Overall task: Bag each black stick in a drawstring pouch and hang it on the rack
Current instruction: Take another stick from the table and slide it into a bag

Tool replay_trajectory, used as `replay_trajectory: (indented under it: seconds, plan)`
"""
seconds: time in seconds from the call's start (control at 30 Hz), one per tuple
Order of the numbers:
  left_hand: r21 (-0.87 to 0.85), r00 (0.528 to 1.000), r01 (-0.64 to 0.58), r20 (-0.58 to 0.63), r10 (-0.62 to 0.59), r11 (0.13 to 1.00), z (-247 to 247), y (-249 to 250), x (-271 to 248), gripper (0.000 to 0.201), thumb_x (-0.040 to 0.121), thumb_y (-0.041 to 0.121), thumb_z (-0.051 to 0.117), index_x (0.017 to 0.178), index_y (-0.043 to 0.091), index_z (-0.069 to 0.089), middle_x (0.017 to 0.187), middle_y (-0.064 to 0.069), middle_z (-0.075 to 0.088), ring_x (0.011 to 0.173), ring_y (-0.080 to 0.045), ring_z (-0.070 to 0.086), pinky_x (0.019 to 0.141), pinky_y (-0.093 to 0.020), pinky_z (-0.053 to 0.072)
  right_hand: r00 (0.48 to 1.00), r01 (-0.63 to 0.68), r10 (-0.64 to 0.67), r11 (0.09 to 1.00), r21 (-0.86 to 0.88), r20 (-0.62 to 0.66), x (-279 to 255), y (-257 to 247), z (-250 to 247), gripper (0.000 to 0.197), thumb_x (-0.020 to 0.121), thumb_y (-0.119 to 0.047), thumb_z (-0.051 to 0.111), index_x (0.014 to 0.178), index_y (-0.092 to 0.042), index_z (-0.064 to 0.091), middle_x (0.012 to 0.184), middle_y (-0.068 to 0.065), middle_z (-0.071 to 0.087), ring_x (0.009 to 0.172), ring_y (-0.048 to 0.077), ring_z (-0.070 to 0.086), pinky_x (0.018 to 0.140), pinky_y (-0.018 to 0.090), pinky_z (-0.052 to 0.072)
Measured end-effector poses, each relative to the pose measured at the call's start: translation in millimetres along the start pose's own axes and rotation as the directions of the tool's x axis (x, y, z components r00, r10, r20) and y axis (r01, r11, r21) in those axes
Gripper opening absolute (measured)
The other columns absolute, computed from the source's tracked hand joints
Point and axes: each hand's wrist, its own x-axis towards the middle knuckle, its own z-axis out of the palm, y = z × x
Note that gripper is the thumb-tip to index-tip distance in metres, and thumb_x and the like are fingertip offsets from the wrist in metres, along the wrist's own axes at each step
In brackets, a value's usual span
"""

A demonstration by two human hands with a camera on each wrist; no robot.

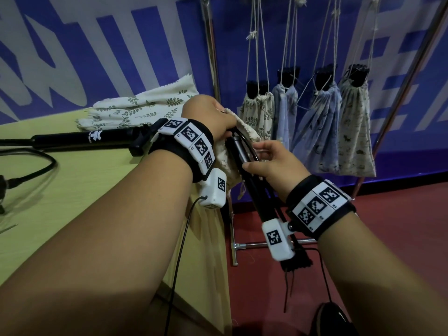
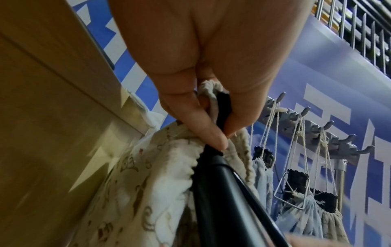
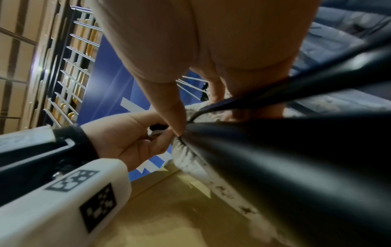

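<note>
My left hand (image 1: 224,130) pinches the gathered mouth of a cream printed pouch (image 1: 226,163) just past the table's right edge. In the left wrist view its fingers (image 2: 211,133) pinch the pouch rim (image 2: 239,147) together with a thin black strap. A black stick (image 1: 252,190) has its upper end at the pouch mouth and slants down toward me. My right hand (image 1: 254,157) grips the stick near that end. In the right wrist view the stick (image 3: 285,163) fills the frame, with the pouch (image 3: 190,158) beyond it.
A second black stick (image 1: 82,139) with a cable lies on the yellow table (image 1: 72,190). Spare leaf-print pouches (image 1: 145,105) are stacked behind it. Several filled pouches (image 1: 322,122) hang by strings from the rack's hooks (image 2: 317,130). A rack pole (image 1: 211,57) stands behind my left hand.
</note>
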Motion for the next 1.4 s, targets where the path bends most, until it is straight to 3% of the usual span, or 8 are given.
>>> replay_trajectory:
  seconds: [0.23, 0.5, 0.67, 0.8, 1.03, 1.17, 1.3, 1.4]
  plan:
    - [0.063, 0.997, -0.034, -0.068, 0.039, 0.997, -2.5, -2.1, 4.3, 0.018, 0.079, 0.011, 0.078, 0.072, 0.018, 0.063, 0.073, -0.009, 0.073, 0.059, -0.019, 0.075, 0.067, -0.042, 0.065, 0.955, -0.156, 0.224, 0.938, -0.31, 0.194, -0.5, 14.4, -3.8, 0.039, 0.072, -0.053, 0.082, 0.093, -0.021, 0.08, 0.091, 0.009, 0.082, 0.089, 0.032, 0.081, 0.094, 0.057, 0.063]
    - [0.217, 0.998, -0.051, 0.044, 0.043, 0.975, -1.0, -7.7, -0.4, 0.029, 0.074, 0.03, 0.091, 0.078, 0.016, 0.066, 0.08, -0.013, 0.074, 0.072, -0.031, 0.074, 0.073, -0.05, 0.063, 0.961, -0.129, 0.22, 0.893, -0.43, 0.169, -10.6, 11.9, -7.4, 0.017, 0.092, -0.037, 0.083, 0.09, -0.022, 0.076, 0.079, -0.005, 0.077, 0.065, 0.007, 0.073, 0.051, 0.014, 0.048]
    - [0.394, 0.99, -0.139, 0.061, 0.125, 0.908, -2.0, -2.3, 0.3, 0.023, 0.082, 0.033, 0.084, 0.087, 0.011, 0.077, 0.085, -0.01, 0.075, 0.082, -0.026, 0.072, 0.079, -0.038, 0.06, 0.959, -0.127, 0.229, 0.874, -0.469, 0.167, -13.3, 11.9, -1.6, 0.026, 0.087, -0.047, 0.084, 0.09, -0.022, 0.078, 0.088, 0.001, 0.081, 0.086, 0.023, 0.078, 0.086, 0.043, 0.064]
    - [0.523, 0.982, -0.191, 0.088, 0.17, 0.831, -0.1, 2.6, 2.6, 0.023, 0.087, 0.033, 0.078, 0.097, 0.012, 0.082, 0.097, -0.008, 0.076, 0.095, -0.025, 0.07, 0.085, -0.036, 0.056, 0.953, -0.156, 0.253, 0.881, -0.447, 0.166, -18.1, 8.0, 2.7, 0.036, 0.085, -0.051, 0.083, 0.087, -0.017, 0.077, 0.085, 0.011, 0.081, 0.083, 0.034, 0.079, 0.083, 0.055, 0.065]
    - [0.446, 0.965, -0.182, 0.25, 0.074, 0.876, 4.1, -7.8, -0.3, 0.018, 0.08, 0.041, 0.086, 0.087, 0.024, 0.083, 0.078, 0.003, 0.074, 0.076, -0.015, 0.069, 0.063, -0.026, 0.051, 0.926, -0.315, 0.34, 0.936, -0.158, 0.164, -17.9, 1.9, 0.3, 0.041, 0.09, -0.037, 0.084, 0.104, 0.001, 0.076, 0.097, 0.02, 0.081, 0.096, 0.043, 0.079, 0.091, 0.061, 0.063]
    - [0.419, 0.928, -0.17, 0.372, 0.002, 0.892, 8.1, -12.7, -0.4, 0.02, 0.078, 0.046, 0.086, 0.084, 0.028, 0.081, 0.08, 0.004, 0.076, 0.076, -0.013, 0.069, 0.073, -0.033, 0.059, 0.916, -0.39, 0.385, 0.921, 0.022, 0.113, -5.7, 9.2, -2.4, 0.087, 0.048, -0.055, 0.103, 0.113, -0.003, 0.077, 0.112, 0.031, 0.076, 0.107, 0.054, 0.072, 0.096, 0.073, 0.055]
    - [0.391, 0.862, -0.174, 0.504, -0.052, 0.904, 9.2, -12.4, -5.6, 0.02, 0.088, 0.042, 0.08, 0.093, 0.023, 0.08, 0.083, 0.003, 0.076, 0.066, -0.005, 0.064, 0.067, -0.026, 0.055, 0.915, -0.402, 0.378, 0.822, 0.402, 0.142, -13.5, -11.1, 2.7, 0.04, 0.102, -0.021, 0.066, 0.14, -0.007, 0.065, 0.114, 0.027, 0.07, 0.112, 0.039, 0.068, 0.095, 0.05, 0.062]
    - [0.306, 0.823, -0.127, 0.564, -0.072, 0.944, 8.0, -7.9, -12.5, 0.013, 0.097, 0.026, 0.072, 0.1, 0.014, 0.076, 0.077, 0.0, 0.07, 0.05, 0.001, 0.062, 0.049, -0.015, 0.051, 0.91, -0.404, 0.385, 0.741, 0.536, 0.153, -11.3, -17.2, -3.3, 0.028, 0.107, -0.02, 0.06, 0.126, -0.002, 0.07, 0.091, 0.012, 0.077, 0.078, 0.022, 0.077, 0.071, 0.032, 0.066]
